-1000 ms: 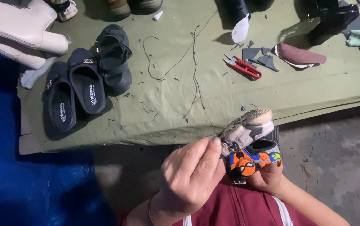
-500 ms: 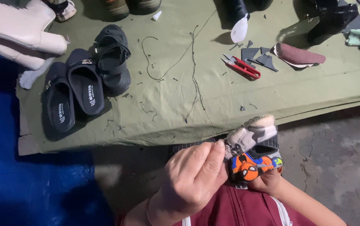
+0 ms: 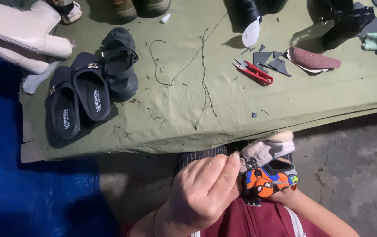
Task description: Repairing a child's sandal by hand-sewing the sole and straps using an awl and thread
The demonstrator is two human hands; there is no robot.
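Near the bottom edge, over my lap, my left hand [image 3: 203, 193] is curled into a loose fist with the thumb and forefinger pinched together against the heel of a small shoe [image 3: 269, 169]. Whether something thin sits in that pinch I cannot tell; the fingertips hide it. My right hand [image 3: 285, 195] is mostly hidden under the shoe and cups it from below, fingers closed around it. The shoe lies on its side, grey and white upper toward the far side, an orange and blue patch facing me.

Just beyond the hands a green cloth [image 3: 223, 109] covers the floor, its near edge running close to the shoe. On the left of the cloth lie two black slippers [image 3: 78, 103] side by side, touching a black sandal [image 3: 119, 63] just right of them. A cream boot [image 3: 17, 33] rests at the far left corner. A long dark thread [image 3: 203, 74] trails down the middle of the cloth. To the right, well apart from my hands, red snips [image 3: 254, 72] lie beside some grey scraps [image 3: 269, 61] and a maroon insole [image 3: 313, 59]. Bare grey concrete [image 3: 350, 162] shows at the near right.
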